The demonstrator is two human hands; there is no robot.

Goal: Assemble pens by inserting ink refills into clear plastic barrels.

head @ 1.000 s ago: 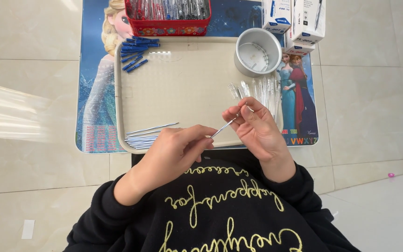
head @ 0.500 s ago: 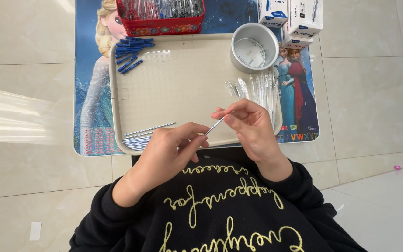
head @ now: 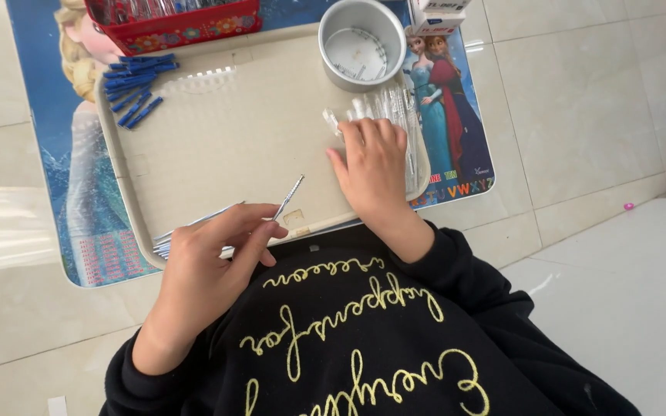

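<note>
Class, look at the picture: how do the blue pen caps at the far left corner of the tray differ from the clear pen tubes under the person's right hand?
The blue pen caps are opaque blue; the clear pen tubes are see-through. The caps look shorter, the tubes longer. No hand is near the caps, while the right hand rests on the tubes. Both groups lie loose on the beige tray.

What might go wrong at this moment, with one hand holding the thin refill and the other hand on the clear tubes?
1. The left hand pinches the thin refill near one end only, so it might slip or bend.
2. The right hand lies over the clear tubes near the tray edge; a push might roll some off.
3. The metal cup stands close behind the tubes and might be knocked.
</note>
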